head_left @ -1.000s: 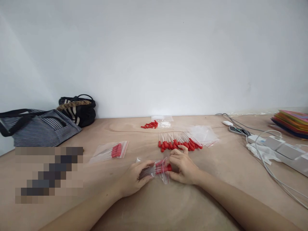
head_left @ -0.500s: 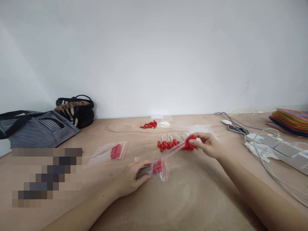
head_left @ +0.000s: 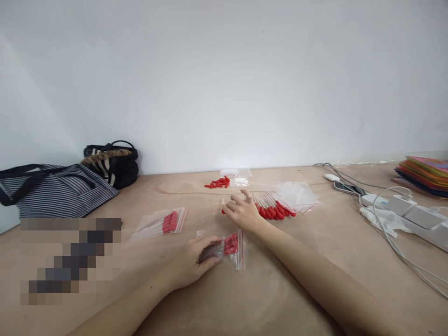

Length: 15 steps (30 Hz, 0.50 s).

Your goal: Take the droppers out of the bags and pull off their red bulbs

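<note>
Bench point(head_left: 227, 303) of pale brown wood, set against a plain whitish wall point(head_left: 224, 84). Left hand point(head_left: 194, 261) low on the bench, near side, a little left of centre. Its fingers curl round the left part of a clear plastic zip bag with a red seal line point(head_left: 233, 255), gripping it; red heads show inside, next to the seal, which faces right.

Right hand point(head_left: 241, 212) farther off, over the left end of a row of slim whitish sticks with rounded red heads point(head_left: 273, 212). Heads lie on the near side, shafts pointing far. Fingers bent and spread, one raised; cannot tell whether they are closed on a stick. One red head visible just left of the hand.

Left of the left hand, apart: a second clear zip bag with red-headed pieces inside point(head_left: 150, 226), lying flat. Right of the row: flat clear plastic bags with red edge lines point(head_left: 297, 196), beside the sticks. Far centre: loose pile of short red pieces point(head_left: 220, 182), thin white sticks point(head_left: 240, 182) just right of it.

Far left: navy-and-white striped fabric bag point(head_left: 66, 191), black bag with pale stripes point(head_left: 126, 168) behind it. Right: white power strip point(head_left: 423, 226) with cables; far right, stack of multicoloured sheets point(head_left: 425, 177).
</note>
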Each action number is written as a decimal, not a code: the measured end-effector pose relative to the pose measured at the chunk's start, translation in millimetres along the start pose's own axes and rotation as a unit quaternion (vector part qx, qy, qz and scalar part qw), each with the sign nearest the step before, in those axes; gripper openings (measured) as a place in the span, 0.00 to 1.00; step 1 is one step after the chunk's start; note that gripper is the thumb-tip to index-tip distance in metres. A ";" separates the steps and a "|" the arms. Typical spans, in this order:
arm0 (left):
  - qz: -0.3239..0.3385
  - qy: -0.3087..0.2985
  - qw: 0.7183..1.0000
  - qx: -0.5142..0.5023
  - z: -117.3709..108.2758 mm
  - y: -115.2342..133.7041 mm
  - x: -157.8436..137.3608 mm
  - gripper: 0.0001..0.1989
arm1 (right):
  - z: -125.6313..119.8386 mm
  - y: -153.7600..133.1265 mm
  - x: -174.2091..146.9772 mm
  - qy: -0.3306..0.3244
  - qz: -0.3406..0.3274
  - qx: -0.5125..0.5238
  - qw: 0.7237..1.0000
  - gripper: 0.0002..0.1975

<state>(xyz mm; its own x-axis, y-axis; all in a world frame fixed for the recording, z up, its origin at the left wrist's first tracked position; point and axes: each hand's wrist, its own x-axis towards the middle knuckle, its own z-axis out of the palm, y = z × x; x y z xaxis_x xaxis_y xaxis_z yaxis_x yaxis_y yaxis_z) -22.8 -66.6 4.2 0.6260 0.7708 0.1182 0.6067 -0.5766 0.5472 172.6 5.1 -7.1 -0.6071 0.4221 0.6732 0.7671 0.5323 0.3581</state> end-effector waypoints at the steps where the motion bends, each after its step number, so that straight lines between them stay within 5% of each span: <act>1: 0.002 0.001 1.000 -0.002 0.1 -0.5 -0.1 0.18 | 1.8 -1.2 0.1 -0.024 -0.013 0.000 1.000 0.13; 7: -0.015 -0.008 1.000 0.011 -0.1 -0.5 -0.6 0.18 | -6.6 -2.0 5.9 -0.164 -0.028 0.059 0.984 0.12; 15: -0.010 -0.002 1.000 0.010 0.6 -1.3 -1.2 0.18 | -11.7 4.0 8.9 -0.207 -0.047 0.064 0.975 0.08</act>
<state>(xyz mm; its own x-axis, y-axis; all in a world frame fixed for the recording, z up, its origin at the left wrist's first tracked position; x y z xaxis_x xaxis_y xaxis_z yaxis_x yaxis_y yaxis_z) -24.0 -67.0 2.8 0.6161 0.7808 0.1040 0.6285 -0.5669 0.5325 172.7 2.4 7.9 -0.7260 0.6128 0.3122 0.6874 0.6595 0.3041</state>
